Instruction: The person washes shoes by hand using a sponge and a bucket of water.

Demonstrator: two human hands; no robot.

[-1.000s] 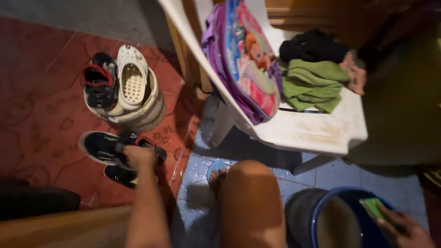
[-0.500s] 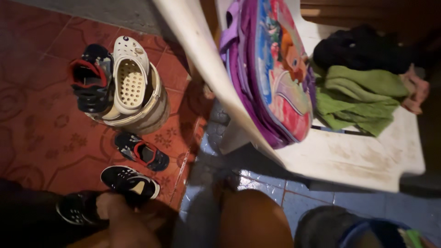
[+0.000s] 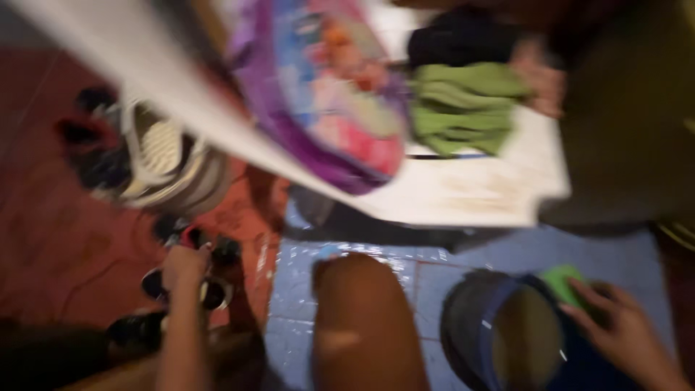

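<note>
The left hand (image 3: 184, 266) is clenched on a dark sandal (image 3: 210, 250) on the red floor (image 3: 58, 246). The right hand (image 3: 615, 329) grasps a green sponge (image 3: 565, 284) at the bucket (image 3: 499, 337) rim.

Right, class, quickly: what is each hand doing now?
Left hand: closed on a black shoe.
Right hand: holding a green sponge, by the bucket.

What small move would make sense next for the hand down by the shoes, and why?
Probably lift that one shoe toward the bucket. The left hand sits on a dark shoe on the red floor, though blur hides whether the fingers have closed. The right hand holds a green sponge at the rim of the blue bucket of murky water.
</note>
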